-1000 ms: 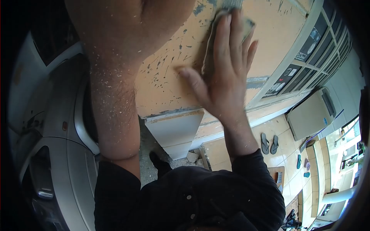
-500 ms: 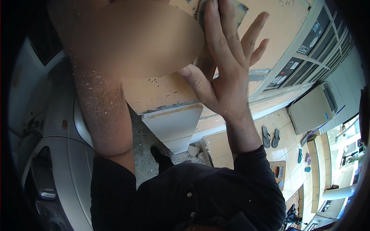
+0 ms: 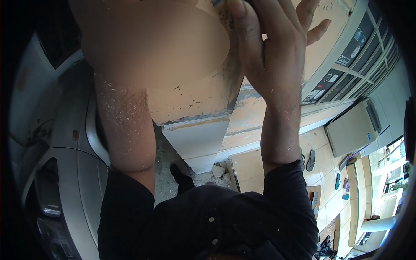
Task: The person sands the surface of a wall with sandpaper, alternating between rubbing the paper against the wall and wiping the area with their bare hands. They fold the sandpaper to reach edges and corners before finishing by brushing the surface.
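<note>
My right hand (image 3: 279,52) is raised at the corner of a peach-painted wall (image 3: 186,102), its thumb and fingers apart. Its fingertips run past the top edge, and I cannot make out anything held in it. White specks cover my left forearm (image 3: 123,112), which reaches up along the wall's left part. A blurred oval hides my left hand, so its fingers do not show. Along the corner the paint is worn to grey patches (image 3: 234,97).
A grey car (image 3: 65,173) stands close on the left. White blocks (image 3: 197,138) form the wall's base, with rubble (image 3: 219,170) beside it. To the right are a barred window (image 3: 342,73), a beige appliance (image 3: 353,125) and sandals (image 3: 310,160) on tiles.
My right hand has moved up and to the right, so more of its fingers lie beyond the top edge. The left forearm has shifted slightly right.
</note>
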Available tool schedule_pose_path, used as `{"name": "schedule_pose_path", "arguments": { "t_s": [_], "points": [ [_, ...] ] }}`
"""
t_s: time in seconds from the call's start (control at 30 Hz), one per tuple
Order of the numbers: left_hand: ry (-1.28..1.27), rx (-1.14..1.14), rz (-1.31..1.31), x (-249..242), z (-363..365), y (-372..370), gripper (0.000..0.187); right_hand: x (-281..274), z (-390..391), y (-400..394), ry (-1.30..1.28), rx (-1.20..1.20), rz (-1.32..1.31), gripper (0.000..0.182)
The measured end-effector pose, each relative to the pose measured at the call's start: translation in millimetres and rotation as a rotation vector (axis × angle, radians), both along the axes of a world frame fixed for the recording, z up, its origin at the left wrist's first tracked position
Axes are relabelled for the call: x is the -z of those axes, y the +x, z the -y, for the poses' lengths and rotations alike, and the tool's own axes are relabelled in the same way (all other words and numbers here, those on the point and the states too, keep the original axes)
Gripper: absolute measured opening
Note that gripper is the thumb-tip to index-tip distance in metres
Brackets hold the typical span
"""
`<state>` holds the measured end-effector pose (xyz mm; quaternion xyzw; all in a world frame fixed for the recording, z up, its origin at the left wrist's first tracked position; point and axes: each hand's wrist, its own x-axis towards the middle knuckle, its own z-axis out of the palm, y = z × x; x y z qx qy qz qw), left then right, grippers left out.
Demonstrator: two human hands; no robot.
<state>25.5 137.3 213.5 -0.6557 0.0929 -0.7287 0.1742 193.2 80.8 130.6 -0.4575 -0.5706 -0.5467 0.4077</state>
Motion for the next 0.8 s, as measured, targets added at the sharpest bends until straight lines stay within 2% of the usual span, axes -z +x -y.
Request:
{"name": "schedule_pose_path", "arguments": {
  "t_s": [0.03,0.07,0.1,0.13,0.2,0.23,0.3,0.33,0.4,0.43,0.5,0.53,0.57,0.6,0.67,0.7,0.73,0.8],
  "points": [
    [0.018,-0.001,0.002,-2,1,-7,0.029,10,8,-3,-0.108,-0.079,-0.058,0.068],
    [0.112,-0.361,-0.013,-1,12,-17,0.027,25,16,-6,-0.217,-0.157,-0.118,0.058],
    [0.203,-0.719,-0.023,-3,19,-23,0.026,49,23,-13,-0.265,-0.140,-0.181,0.063],
    [0.218,-0.716,-0.016,-2,12,-17,0.026,83,28,-17,-0.323,-0.225,-0.265,0.071],
    [0.242,-0.151,0.037,0,-7,1,0.025,158,41,-34,-0.409,-0.310,-0.375,0.098],
    [0.268,-0.152,0.046,-2,1,2,0.025,184,43,-40,-0.465,-0.249,-0.385,0.108],
    [0.061,-0.375,0.005,8,27,-1,0.027,179,22,-28,-0.304,-0.043,-0.119,0.121],
    [0.053,-0.374,-0.017,9,28,0,0.027,172,26,-26,-0.314,-0.044,-0.139,0.121],
    [0.169,-0.463,0.037,3,22,-3,0.031,103,40,-25,-0.492,-0.286,-0.224,0.114],
    [0.164,-0.459,0.011,5,24,-9,0.031,68,52,-21,-0.508,-0.339,-0.157,0.115],
    [-0.056,-0.679,-0.014,7,30,-20,0.033,39,36,-9,-0.532,-0.394,-0.108,0.116],
    [-0.061,-0.675,-0.042,8,32,-13,0.033,34,12,-6,-0.290,-0.248,-0.013,0.111],
    [0.017,-0.582,-0.032,9,34,-5,0.034,36,3,-8,-0.054,-0.094,0.079,0.107],
    [0.097,-0.484,-0.016,10,34,2,0.035,43,8,-15,-0.062,-0.084,0.054,0.107],
    [0.068,-0.383,-0.001,14,32,9,0.036,57,30,-29,-0.383,-0.235,-0.255,0.103],
    [0.041,-0.293,0.037,15,30,11,0.036,81,34,-31,-0.421,-0.215,-0.311,0.101],
    [0.049,-0.284,0.052,12,28,0,0.036,116,33,-33,-0.450,-0.196,-0.354,0.100],
    [-0.049,-0.544,-0.232,0,19,-34,0.042,170,43,-43,-0.515,-0.366,-0.489,0.099]
  ]
}}
